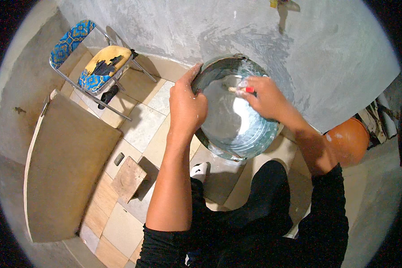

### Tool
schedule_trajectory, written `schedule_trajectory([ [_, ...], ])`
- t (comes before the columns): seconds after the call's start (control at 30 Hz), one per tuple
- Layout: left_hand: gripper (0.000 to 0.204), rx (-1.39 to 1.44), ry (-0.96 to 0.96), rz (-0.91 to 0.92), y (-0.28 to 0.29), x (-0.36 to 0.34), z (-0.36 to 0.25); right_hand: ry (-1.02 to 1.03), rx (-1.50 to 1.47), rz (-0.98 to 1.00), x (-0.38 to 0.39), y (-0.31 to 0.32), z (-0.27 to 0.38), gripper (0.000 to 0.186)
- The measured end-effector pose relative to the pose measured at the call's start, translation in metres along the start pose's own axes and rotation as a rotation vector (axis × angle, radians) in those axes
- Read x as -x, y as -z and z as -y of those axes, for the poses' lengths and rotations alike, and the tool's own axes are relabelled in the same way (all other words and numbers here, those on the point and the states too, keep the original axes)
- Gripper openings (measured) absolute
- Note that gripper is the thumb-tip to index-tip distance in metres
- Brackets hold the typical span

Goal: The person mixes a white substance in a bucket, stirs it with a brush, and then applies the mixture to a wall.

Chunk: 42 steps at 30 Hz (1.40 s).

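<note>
A round metal bucket is tilted in front of me, its mouth facing up toward me. Greyish-white liquid lies inside, and white streaks coat the inner wall. My left hand grips the bucket's left rim, thumb inside and fingers along the edge. Over the bucket's mouth, at its right side, my right hand is closed on a small tool with a pale and red handle. White smears mark its fingers. The tool's working end cannot be made out.
A folding chair with torn padding stands at the far left. Nearer are a leaning brown board and a low wooden stool. An orange rounded container sits at the right. The grey wall rises behind the bucket.
</note>
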<state>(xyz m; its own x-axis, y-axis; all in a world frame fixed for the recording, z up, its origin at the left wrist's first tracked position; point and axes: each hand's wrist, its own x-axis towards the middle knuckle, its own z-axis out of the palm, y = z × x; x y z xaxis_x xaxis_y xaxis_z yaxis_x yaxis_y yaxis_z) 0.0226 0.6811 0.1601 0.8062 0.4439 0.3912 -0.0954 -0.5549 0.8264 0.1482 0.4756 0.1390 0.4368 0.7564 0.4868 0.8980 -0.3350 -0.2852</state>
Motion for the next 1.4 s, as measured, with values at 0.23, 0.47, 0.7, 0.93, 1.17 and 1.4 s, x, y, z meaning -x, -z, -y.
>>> schedule_trajectory([
  [0.23,0.063,0.063,-0.018,-0.052,-0.003,-0.001,0.006,-0.200,0.028,0.235,0.034,-0.011,0.050,0.025],
  [0.47,0.063,-0.001,0.019,-0.018,-0.003,-0.001,-0.003,-0.480,-0.395,0.216,-0.002,-0.021,0.062,0.024],
  [0.7,0.063,0.054,-0.011,-0.035,-0.001,-0.002,0.009,-0.369,-0.435,-0.103,-0.018,-0.019,0.043,0.017],
  [0.93,0.061,0.013,-0.006,-0.048,0.002,0.006,0.008,-0.369,0.068,0.279,0.025,-0.005,0.042,0.021],
  [1.17,0.063,0.027,-0.036,-0.070,0.001,0.003,0.012,-0.205,-0.122,0.440,0.008,-0.012,0.087,0.019],
  [1.4,0.061,0.035,0.047,0.013,0.000,0.000,0.001,-0.457,-0.614,-0.010,-0.022,-0.048,0.030,0.016],
])
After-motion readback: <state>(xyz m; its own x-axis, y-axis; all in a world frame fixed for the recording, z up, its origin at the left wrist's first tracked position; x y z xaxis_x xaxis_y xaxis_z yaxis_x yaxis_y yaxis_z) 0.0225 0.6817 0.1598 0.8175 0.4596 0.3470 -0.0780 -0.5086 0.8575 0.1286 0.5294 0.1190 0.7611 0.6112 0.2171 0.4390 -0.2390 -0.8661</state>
